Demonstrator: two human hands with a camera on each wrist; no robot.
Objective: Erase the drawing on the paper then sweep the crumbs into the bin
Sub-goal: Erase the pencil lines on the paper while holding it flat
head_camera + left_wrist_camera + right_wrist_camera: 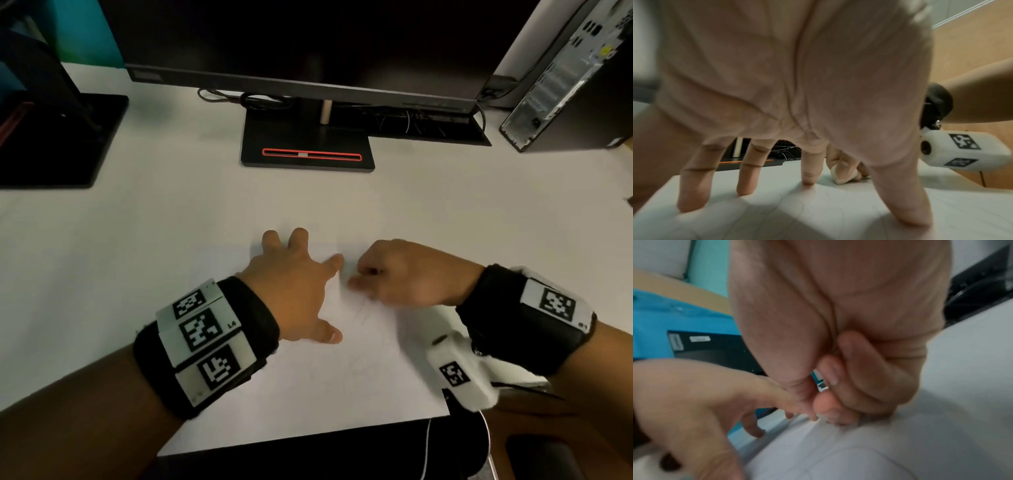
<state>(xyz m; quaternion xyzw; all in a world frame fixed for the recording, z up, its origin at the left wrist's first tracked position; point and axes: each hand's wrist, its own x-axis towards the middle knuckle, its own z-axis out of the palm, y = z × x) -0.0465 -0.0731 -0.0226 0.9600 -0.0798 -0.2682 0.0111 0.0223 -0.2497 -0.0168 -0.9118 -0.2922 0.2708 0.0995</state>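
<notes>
A white sheet of paper (308, 394) lies on the white desk near its front edge, with faint pencil lines (363, 308) on it. My left hand (301, 274) presses on the paper with straight, spread fingers (809, 172). Just right of it, my right hand (356, 281) is curled and pinches a small white eraser (842, 177) against the paper (818, 211). In the right wrist view the right hand (830, 410) is blurred and the eraser barely shows at the fingertips. No bin is in view.
A black monitor stand (307, 144) with cables (267, 99) behind it stands straight ahead. A second black stand (51, 137) is at the far left, and a computer tower (568, 75) at the far right. Bare desk (137, 222) lies between the stands and the paper.
</notes>
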